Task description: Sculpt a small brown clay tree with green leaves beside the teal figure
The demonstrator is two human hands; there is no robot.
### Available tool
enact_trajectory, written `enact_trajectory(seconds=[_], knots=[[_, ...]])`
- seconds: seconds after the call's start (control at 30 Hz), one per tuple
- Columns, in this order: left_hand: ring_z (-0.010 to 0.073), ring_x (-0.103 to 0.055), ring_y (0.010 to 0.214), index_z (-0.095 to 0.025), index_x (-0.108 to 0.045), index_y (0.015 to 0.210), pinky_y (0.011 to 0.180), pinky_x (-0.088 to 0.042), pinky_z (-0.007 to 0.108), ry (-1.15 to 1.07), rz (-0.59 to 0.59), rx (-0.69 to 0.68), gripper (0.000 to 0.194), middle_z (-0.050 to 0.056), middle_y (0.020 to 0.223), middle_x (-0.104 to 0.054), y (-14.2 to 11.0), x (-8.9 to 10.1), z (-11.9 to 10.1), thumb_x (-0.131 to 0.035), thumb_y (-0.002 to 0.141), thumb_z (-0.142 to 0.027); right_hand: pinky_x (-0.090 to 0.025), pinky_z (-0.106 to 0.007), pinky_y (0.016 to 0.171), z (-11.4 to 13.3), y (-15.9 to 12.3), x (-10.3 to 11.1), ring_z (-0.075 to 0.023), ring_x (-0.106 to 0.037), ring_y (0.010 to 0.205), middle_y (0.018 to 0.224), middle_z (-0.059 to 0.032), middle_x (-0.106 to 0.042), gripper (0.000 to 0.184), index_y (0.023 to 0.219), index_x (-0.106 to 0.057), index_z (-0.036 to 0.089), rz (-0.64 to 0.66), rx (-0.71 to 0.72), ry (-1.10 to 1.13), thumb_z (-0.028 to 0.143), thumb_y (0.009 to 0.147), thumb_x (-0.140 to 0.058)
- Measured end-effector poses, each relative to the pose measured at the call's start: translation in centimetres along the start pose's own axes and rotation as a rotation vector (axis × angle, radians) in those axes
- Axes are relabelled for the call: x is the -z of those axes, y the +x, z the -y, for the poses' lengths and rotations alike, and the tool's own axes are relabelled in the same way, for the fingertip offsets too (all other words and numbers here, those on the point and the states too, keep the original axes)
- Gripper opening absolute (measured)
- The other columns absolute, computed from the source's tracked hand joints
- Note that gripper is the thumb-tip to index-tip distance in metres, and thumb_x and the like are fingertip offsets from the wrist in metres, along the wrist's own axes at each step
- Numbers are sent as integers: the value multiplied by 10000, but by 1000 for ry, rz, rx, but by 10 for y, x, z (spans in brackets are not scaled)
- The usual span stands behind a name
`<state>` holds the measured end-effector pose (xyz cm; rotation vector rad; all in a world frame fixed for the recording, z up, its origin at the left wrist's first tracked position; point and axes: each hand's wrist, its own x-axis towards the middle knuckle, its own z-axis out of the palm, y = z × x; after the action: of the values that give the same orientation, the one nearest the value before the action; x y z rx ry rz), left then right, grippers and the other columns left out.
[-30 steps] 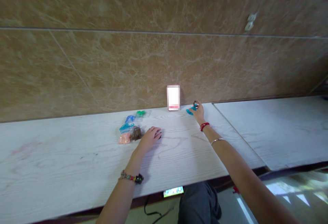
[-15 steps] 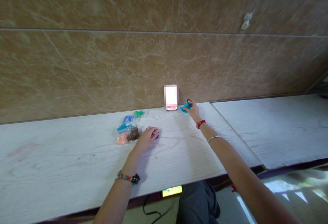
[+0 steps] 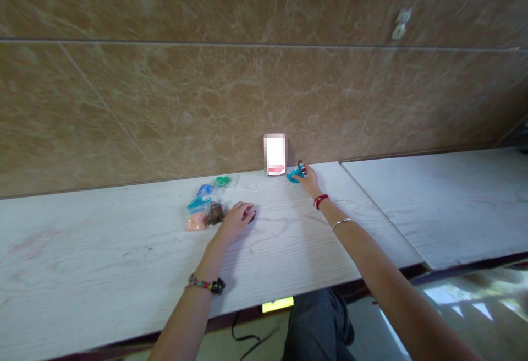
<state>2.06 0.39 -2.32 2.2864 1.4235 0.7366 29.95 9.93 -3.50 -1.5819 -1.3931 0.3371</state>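
Near the wall, my right hand (image 3: 310,180) is closed around a small blue figurine (image 3: 295,175) with a dark brown top. The figurine stands at the table's back edge, and my fingers hide part of it. My left hand (image 3: 239,218) rests on the table with its fingers curled; a small dark thing (image 3: 253,216) shows at the fingertips, too small to name. Just left of that hand lie soft plastic packets: a brown packet (image 3: 215,213), a peach packet (image 3: 197,221), a light blue packet (image 3: 198,204), a darker blue packet (image 3: 204,190) and a green packet (image 3: 222,181).
A bright, blurred-out upright rectangle (image 3: 275,154) leans on the brown marbled wall (image 3: 198,108) behind the white wood-grain table (image 3: 103,273). A seam crosses the tabletop on the right. Below the front edge are a lit yellow-green screen (image 3: 278,305) and a black cable (image 3: 247,337).
My right hand has shifted slightly left and turned a little with the figurine. My left hand stays in place. The whole view has tilted slightly.
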Motion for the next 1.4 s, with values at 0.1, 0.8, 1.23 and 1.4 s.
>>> enact_trajectory(seconds=[0.1, 0.8, 1.23, 1.4], knots=[[164, -563, 793, -155, -577, 921, 741, -473, 308, -3, -5, -2, 230, 64, 872, -579, 0, 0, 0, -452, 785, -293, -432, -301, 750, 0, -2, 2, -175, -567, 841, 924, -56, -618, 452, 1008, -538, 175, -1, -1, 6, 266, 589, -680], [170, -561, 804, -134, -567, 950, 760, -465, 315, 27, 10, -27, 236, 74, 882, -579, 0, 0, 2, -453, 795, -271, -439, -335, 763, 0, -15, 15, -187, -551, 835, 999, -106, -574, 662, 1125, -487, 121, -78, -47, 43, 281, 525, -717], [196, -545, 922, -162, -585, 944, 861, -427, 335, 189, -496, 131, 250, 81, 963, -583, -15, 46, 24, -380, 814, -224, -445, -298, 805, 63, -124, -10, -152, -540, 886, 973, -36, -570, 346, 1025, -582, 224, 316, 322, 111, 231, 683, -636], [228, -530, 941, -155, -608, 890, 893, -410, 377, 154, -634, 371, 237, 101, 907, -572, -31, 62, 56, -417, 784, -248, -393, -343, 887, 96, -140, -42, -188, -492, 1002, 1050, -90, -559, 304, 1059, -592, 192, 604, 578, -102, 214, 757, -579]])
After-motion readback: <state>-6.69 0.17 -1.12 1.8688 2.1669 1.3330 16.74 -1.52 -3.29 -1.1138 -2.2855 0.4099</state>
